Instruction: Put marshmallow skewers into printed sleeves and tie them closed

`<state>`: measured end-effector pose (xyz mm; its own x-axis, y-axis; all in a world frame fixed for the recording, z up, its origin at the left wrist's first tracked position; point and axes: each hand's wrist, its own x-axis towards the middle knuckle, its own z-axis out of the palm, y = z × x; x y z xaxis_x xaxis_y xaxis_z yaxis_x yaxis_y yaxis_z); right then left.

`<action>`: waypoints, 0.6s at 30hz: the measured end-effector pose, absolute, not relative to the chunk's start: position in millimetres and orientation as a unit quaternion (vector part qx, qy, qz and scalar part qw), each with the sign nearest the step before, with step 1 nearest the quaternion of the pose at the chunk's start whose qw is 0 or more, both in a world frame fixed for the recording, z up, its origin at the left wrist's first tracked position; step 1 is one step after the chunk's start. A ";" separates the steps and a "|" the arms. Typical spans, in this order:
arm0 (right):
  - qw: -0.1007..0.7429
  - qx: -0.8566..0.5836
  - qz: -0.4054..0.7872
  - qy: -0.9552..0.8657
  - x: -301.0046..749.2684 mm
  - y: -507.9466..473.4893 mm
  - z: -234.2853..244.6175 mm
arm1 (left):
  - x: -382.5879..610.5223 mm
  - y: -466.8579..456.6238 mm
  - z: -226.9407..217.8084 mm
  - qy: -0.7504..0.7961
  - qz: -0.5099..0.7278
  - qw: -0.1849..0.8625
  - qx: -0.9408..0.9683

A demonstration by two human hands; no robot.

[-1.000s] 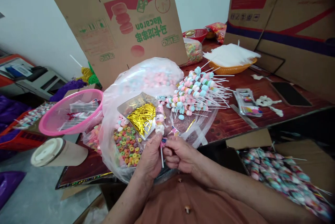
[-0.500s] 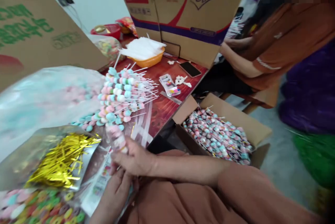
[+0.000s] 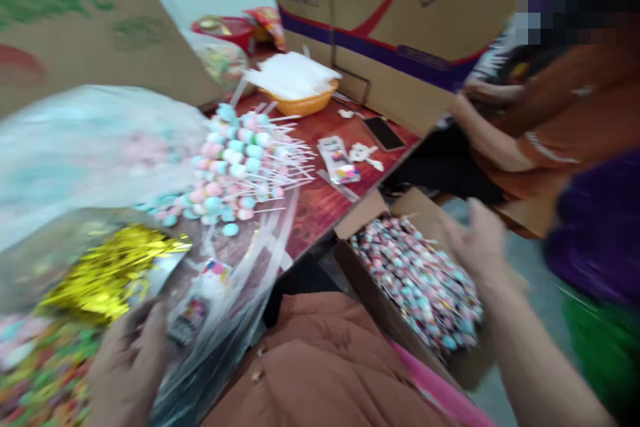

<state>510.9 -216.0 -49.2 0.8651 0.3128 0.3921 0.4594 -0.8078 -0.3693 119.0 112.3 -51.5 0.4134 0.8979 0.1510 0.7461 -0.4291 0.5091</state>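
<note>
My right hand (image 3: 476,240) hovers over an open cardboard box (image 3: 463,364) full of wrapped candy skewers (image 3: 417,277) on the floor to my right; its fingers look spread and nothing shows in them. My left hand (image 3: 125,367) rests at the lower left on clear plastic, touching small printed wrappers (image 3: 193,310); blur hides its grip. Just above it lies a pouch of gold twist ties (image 3: 107,270). A pile of unwrapped pastel candy skewers (image 3: 235,164) lies on the red-brown table (image 3: 325,204).
A big clear bag of pastel candy (image 3: 95,147) and loose coloured ring candy (image 3: 35,364) sit at left. An orange basket of white sheets (image 3: 299,84), a phone (image 3: 384,133) and tall cardboard boxes (image 3: 400,7) stand behind. Another person (image 3: 550,114) in brown works at right.
My right hand swung from the table out over the floor box, and the wrapped skewer it held is no longer in it. My view turned right and blurred.
</note>
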 end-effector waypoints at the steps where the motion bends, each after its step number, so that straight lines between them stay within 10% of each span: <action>1: 0.231 -0.910 -0.234 -0.253 504.2 -202.0 -41.7 | 119.4 107.7 -49.0 0.494 0.238 0.122 0.827; 8: 0.390 -0.648 -0.116 -0.643 388.7 -44.4 -32.7 | 105.7 88.2 -59.5 0.516 0.162 -0.045 0.840; 18: 0.100 -0.555 -0.002 -0.826 288.1 66.7 -75.5 | 94.4 69.5 -55.1 0.546 0.050 0.089 0.831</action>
